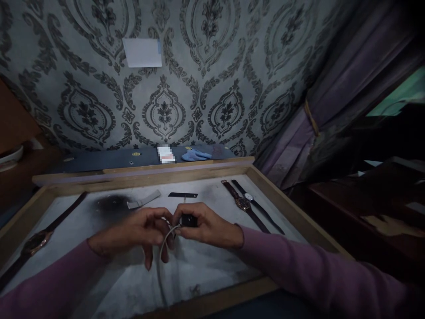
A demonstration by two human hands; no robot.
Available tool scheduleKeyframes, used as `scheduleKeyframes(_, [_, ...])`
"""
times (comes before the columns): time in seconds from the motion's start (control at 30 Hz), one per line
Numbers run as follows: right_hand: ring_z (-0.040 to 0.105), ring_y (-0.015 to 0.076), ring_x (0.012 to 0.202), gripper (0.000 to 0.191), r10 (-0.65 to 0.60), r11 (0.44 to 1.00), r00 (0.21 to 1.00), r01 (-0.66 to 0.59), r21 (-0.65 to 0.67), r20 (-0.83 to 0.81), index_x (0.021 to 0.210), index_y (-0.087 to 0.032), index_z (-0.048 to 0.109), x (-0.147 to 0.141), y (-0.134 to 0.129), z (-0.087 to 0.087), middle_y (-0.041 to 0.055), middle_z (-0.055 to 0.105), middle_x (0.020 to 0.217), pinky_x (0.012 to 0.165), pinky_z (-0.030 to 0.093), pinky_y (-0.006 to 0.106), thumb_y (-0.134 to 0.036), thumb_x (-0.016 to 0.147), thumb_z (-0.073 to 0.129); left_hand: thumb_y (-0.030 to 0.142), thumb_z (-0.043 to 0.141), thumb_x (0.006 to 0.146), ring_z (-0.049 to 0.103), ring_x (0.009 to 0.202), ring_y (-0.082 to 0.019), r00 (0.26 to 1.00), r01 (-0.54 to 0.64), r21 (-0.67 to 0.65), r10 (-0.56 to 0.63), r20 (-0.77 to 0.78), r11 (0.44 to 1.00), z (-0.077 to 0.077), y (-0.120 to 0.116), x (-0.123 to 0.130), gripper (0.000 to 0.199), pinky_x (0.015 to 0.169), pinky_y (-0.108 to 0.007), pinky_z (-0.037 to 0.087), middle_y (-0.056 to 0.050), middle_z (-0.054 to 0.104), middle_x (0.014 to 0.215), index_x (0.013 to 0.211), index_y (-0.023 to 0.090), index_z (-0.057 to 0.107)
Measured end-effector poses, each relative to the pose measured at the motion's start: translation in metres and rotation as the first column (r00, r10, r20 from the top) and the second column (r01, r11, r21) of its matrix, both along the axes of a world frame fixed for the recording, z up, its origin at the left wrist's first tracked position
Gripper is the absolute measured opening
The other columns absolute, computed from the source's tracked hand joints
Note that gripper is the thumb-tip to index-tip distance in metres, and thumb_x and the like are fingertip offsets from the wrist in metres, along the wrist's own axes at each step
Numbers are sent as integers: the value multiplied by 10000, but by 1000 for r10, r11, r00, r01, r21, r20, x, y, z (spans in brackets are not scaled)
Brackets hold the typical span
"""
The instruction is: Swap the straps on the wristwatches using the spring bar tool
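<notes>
My right hand (207, 223) is closed around a small black blocky thing (189, 220), whose kind I cannot make out. A thin pale strip (159, 270), like a cord or a strap seen edge-on, curves from it down toward the front of the tray. My left hand (142, 230), slightly blurred, meets the right at the fingertips, its curled fingers and thumb around the upper part of the strip. Just beyond the hands lie a flat black bar with a small hole (182, 195) and a light grey strap piece (144, 199).
Both hands work over a shallow wood-rimmed tray (232, 283). A brown-strapped watch (35, 243) lies at its left; a brown watch (243, 204) and a thin black-strapped watch (249, 196) lie at its right. Behind the rim are a blue cloth (195, 154) and a white packet (166, 155).
</notes>
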State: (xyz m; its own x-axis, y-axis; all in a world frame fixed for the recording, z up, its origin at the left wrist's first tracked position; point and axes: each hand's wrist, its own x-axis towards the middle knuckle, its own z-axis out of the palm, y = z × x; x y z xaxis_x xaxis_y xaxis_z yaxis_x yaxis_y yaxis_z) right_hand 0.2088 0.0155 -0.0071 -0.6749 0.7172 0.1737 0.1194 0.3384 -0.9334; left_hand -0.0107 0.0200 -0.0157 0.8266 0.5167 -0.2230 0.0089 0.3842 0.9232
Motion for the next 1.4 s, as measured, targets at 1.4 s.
scheduleKeyframes(1.4, [528, 75, 640, 490, 86, 994, 996, -88, -64, -23, 1440, -186, 354, 1, 0, -26, 49, 591, 955, 616, 474, 231, -266, 973, 478, 236, 327, 1013, 627, 587, -150, 845, 91, 956, 487, -222, 278, 4, -25, 14, 219, 546, -244, 410, 0, 663, 732, 912, 194, 517])
